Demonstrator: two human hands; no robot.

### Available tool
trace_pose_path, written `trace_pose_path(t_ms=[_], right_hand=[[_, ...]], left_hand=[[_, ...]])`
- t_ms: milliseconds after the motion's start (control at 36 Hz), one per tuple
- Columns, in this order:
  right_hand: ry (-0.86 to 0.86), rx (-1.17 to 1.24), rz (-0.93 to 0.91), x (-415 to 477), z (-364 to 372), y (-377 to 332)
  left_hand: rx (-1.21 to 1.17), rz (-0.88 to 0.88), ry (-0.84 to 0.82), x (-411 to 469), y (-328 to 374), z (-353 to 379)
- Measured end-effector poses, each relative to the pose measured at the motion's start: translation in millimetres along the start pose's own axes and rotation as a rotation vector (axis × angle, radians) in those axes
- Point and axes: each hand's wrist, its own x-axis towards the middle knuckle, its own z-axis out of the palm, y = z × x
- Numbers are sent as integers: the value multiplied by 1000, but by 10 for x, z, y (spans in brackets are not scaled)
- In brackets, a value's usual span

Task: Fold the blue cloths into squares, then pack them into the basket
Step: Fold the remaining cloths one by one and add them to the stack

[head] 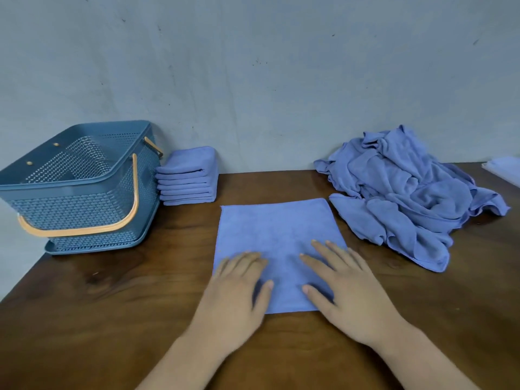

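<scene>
Soft even light w/ weak shadows, mild sheen on table [98,319]; focus slightly soft, edges bent.

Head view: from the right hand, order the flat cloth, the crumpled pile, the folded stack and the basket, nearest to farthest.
1. The flat cloth: directly under the right hand, which rests on it.
2. The crumpled pile: on the right, back toward the wall.
3. The folded stack: back left, against the wall.
4. The basket: farthest left, beyond the folded stack.
</scene>
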Motion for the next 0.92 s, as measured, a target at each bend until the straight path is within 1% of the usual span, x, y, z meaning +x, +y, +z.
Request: trace_pose_path(t_ms=[56,111,222,333,444,528,583,611,667,694,750,806,917], right_hand=[[-20,52,-31,-27,67,-193],[-62,34,-14,-62,119,-274],[-132,43,44,-96,122,-232],[-188,42,88,-176,100,-274],[-126,48,180,-194,72,-290],[-85,40,179,-205,100,-227],[8,73,173,-243,129,-181],[77,94,170,-265,144,-161],[224,149,133,-293,187,-122],[279,179,91,-293,219,-106],[307,241,0,-292,233,-116],[289,267,-59,-309,227,-146],[269,313,-66,-362,220,-171]], left_hand=[[-44,-46,-101,-47,162,69],[35,-73,-199,-110,215,118],[91,-96,-261,-222,182,64],[149,-177,-272,-317,153,37],[135,-279,-230,-282,148,-5],[112,-321,-162,-254,126,14],[96,-261,-80,-278,112,32],[68,-191,-39,-299,99,41],[-18,4,43,-337,81,72],[-47,95,60,-349,96,81],[-68,215,37,-365,130,88],[-84,250,14,-368,144,95],[-90,209,7,-347,144,115]])
